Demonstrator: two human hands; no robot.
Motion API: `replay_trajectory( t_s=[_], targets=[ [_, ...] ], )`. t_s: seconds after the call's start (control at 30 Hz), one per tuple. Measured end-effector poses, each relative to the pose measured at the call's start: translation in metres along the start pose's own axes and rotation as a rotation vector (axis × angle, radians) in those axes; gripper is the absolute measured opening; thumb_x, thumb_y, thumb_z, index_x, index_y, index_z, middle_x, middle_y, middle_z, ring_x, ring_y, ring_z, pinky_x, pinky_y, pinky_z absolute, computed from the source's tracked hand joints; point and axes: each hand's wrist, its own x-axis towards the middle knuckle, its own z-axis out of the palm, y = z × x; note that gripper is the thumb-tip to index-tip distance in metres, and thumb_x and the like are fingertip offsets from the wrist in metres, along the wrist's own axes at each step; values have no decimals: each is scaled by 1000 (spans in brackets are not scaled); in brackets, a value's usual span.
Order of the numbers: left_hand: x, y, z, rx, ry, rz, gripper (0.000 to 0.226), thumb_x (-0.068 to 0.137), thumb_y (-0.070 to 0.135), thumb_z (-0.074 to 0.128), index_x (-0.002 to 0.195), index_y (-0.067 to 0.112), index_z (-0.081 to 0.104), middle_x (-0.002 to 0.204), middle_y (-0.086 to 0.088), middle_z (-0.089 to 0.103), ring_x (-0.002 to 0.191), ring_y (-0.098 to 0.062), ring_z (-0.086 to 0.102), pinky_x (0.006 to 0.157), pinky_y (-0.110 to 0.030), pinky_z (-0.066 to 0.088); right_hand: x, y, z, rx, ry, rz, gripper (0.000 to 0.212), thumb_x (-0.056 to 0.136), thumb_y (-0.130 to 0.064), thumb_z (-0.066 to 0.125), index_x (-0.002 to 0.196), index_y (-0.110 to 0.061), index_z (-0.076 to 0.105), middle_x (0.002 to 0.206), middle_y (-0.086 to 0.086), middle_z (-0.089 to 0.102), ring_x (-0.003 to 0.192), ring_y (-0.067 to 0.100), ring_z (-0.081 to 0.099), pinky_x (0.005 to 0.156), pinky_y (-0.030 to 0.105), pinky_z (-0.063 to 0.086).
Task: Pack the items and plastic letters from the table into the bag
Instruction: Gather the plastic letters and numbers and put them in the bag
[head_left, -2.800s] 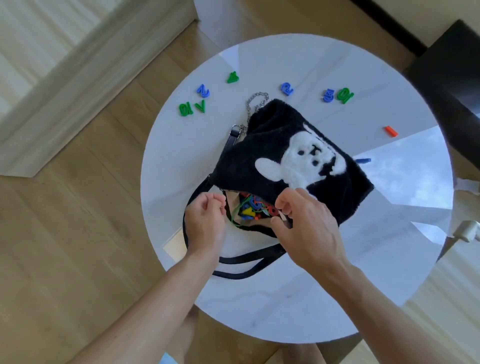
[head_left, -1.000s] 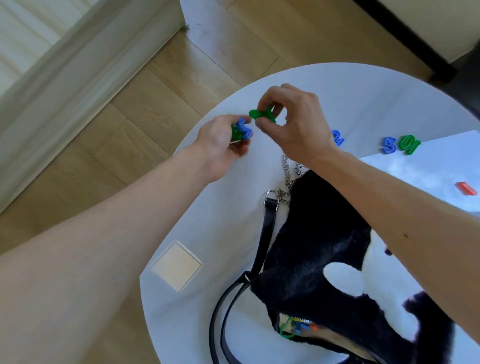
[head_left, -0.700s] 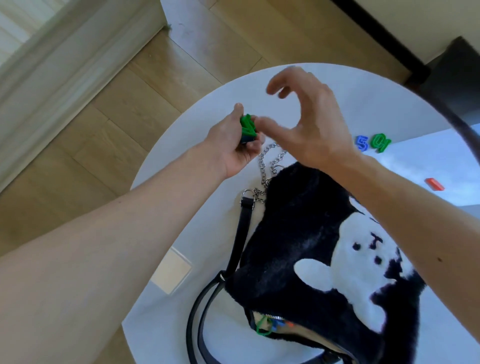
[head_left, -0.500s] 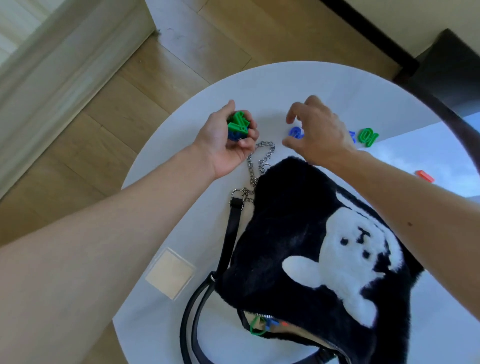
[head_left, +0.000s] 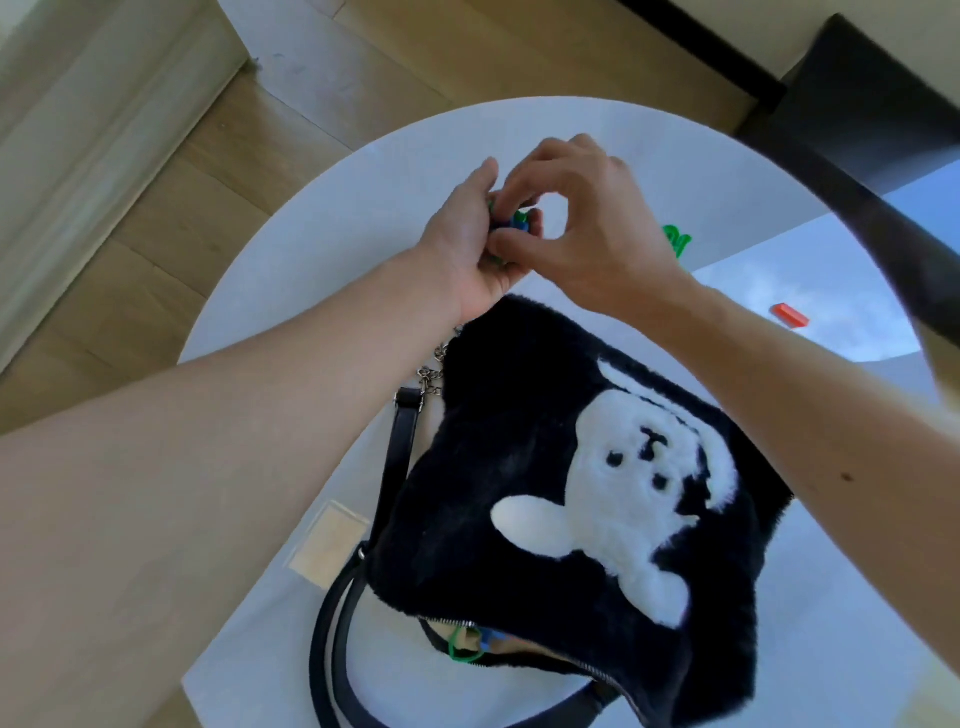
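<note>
A black furry bag (head_left: 519, 493) with a white animal figure lies on the round white table (head_left: 322, 249). Its zipped mouth faces me and shows green and blue plastic letters (head_left: 467, 647) inside. My left hand (head_left: 470, 249) is cupped above the table's far side, shut on a bunch of green and blue plastic letters (head_left: 514, 221). My right hand (head_left: 587, 228) meets it, thumb and forefinger pinched at that bunch. A green letter (head_left: 675, 241) peeks out behind my right hand. An orange piece (head_left: 789, 315) lies at the right.
The bag's black strap (head_left: 332, 639) loops toward the table's near edge and its metal chain (head_left: 434, 369) lies by my left wrist. A pale square card (head_left: 327, 545) rests left of the bag. A dark chair (head_left: 878, 88) stands at the far right.
My right hand picked a blue letter off the table and brought it to my left hand. The view has tilted, with the bag now lower in view.
</note>
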Motion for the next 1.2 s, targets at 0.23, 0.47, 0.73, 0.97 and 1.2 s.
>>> replay_trajectory(
  t_s=[0.23,0.47,0.73,0.97,1.2],
  targets=[
    [12,-14,23,33,105,50,43,103,39,46,71,12,53,59,-2,51,43,-10,41,33,-15,24,-16,77,-23,-167,223,519,54,82,-46,70,126,-20,55,128,2,42,120,19,49,84,28,43],
    [13,-25,26,50,113,30,44,103,38,46,69,11,54,63,-4,52,45,-11,43,37,-15,26,-25,105,-7,-440,-28,588,63,81,-52,75,130,-20,51,132,10,39,124,31,39,76,39,44],
    [15,-34,38,154,140,49,47,103,40,45,69,10,56,64,-5,55,48,-12,45,36,-17,31,-27,109,-18,-262,20,553,29,82,-24,78,108,-16,66,124,9,46,113,26,47,76,26,42],
    [14,-47,64,150,-5,-62,45,102,45,41,85,6,57,71,-11,55,57,-17,50,42,-19,39,-34,60,-72,38,129,318,24,76,-32,77,97,-28,65,116,2,55,102,12,58,83,35,58],
    [2,-66,94,111,-253,-156,44,105,37,40,78,8,60,60,-6,63,56,-16,60,44,-21,50,-63,53,-97,-181,-175,73,43,78,-40,73,115,-20,64,116,-1,56,100,13,53,86,29,49]
  ],
)
